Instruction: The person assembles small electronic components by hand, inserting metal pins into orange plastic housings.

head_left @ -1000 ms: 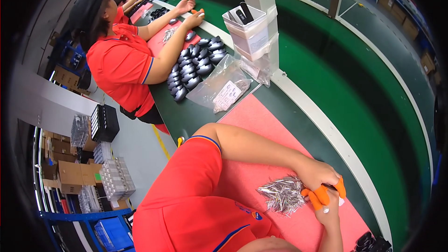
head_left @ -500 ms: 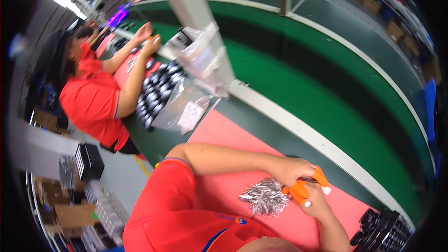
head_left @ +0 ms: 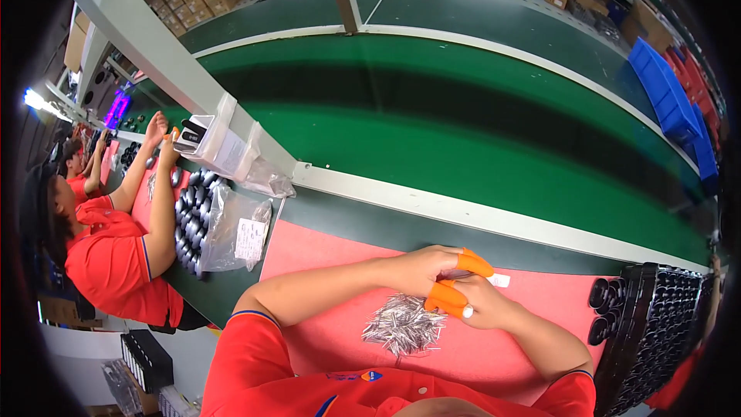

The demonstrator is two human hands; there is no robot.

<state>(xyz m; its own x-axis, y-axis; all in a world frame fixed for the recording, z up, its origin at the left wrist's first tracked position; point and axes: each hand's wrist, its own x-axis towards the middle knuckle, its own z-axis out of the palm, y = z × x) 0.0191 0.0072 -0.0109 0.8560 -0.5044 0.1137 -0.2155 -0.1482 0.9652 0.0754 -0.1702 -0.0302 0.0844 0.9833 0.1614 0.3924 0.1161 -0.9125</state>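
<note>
My left hand [head_left: 421, 266] and right hand [head_left: 478, 305] meet just above the heap of thin metal pins [head_left: 403, 324] on the pink mat [head_left: 324, 262] of the worktop, both hands closed in a pinch with orange finger cots [head_left: 445, 299] on them, though whatever they grip is too small for me to make out. I judge a small part could slip from the smooth cots and vanish into the heap, or a sweep of my wrist could scatter pins toward the green conveyor belt [head_left: 463, 131]. I count one heap, far too many pins to number, one black tray [head_left: 664, 324] at my right, and at least three cots.

Red mat [head_left: 494, 351]; silver pins [head_left: 401, 323]; orange finger cots [head_left: 461, 282]; green conveyor belt [head_left: 463, 131].
</note>
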